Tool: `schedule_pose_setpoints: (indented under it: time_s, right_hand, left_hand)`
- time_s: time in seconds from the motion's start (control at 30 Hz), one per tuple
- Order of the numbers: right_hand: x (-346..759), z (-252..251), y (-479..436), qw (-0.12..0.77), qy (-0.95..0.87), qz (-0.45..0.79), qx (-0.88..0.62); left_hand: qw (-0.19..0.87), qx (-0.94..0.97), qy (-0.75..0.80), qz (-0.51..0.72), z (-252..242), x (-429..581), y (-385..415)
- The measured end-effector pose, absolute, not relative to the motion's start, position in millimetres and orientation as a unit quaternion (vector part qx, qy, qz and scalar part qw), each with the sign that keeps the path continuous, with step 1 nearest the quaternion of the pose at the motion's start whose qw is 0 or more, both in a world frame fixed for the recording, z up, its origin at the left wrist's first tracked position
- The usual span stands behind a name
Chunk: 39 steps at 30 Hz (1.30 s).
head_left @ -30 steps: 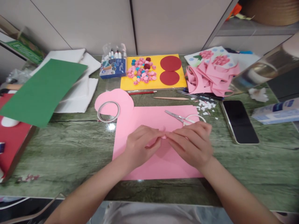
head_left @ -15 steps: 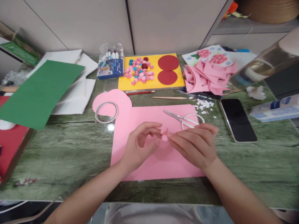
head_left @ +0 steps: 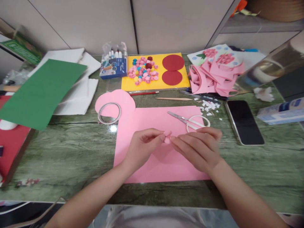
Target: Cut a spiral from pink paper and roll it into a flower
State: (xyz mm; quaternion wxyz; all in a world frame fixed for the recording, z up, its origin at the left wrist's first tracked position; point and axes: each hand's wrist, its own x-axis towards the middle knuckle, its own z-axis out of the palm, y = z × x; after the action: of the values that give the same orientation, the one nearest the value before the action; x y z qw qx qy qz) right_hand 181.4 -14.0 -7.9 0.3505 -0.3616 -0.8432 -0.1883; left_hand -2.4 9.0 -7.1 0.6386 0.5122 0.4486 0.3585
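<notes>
A small curled piece of pink paper [head_left: 167, 136] is held between my two hands, above a large pink paper sheet [head_left: 152, 167]. My left hand [head_left: 144, 147] pinches its left side between thumb and fingers. On its right side, the fingertips of my right hand [head_left: 199, 147] grip it. Scissors [head_left: 187, 119] with white handles lie on the sheet just beyond my right hand, blades pointing left. A roll of tape [head_left: 109, 113] rests on pink paper circles [head_left: 116, 96] at the sheet's upper left corner.
A yellow sheet [head_left: 156, 84] at the back bears rolled paper pieces [head_left: 144, 71] and two red circles [head_left: 173, 62]. Right of it are pink scraps [head_left: 213, 77], white snippets [head_left: 210, 106] and a phone [head_left: 244, 122]. Green paper [head_left: 45, 95] lies left; a marker box [head_left: 114, 65] stands behind.
The fingers and thumb of my left hand have closed onto the left side of the small pink paper piece. My right hand keeps its hold in nearly the same spot.
</notes>
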Motion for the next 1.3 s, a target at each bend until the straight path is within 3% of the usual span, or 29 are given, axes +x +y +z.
schedule_pose_setpoints:
  time_s: [0.5, 1.3]
  right_hand:
    - [179.9, -4.7, -11.6, 0.33, -0.859, -0.222, -0.322]
    - [182.2, -10.7, -13.1, 0.352, -0.86, -0.14, -0.34]
  left_hand:
    - [0.57, 0.587, 0.476, 0.323, -0.4, -7.0, 11.5]
    - [0.532, 0.629, 0.466, 0.321, 0.8, -9.1, 12.8]
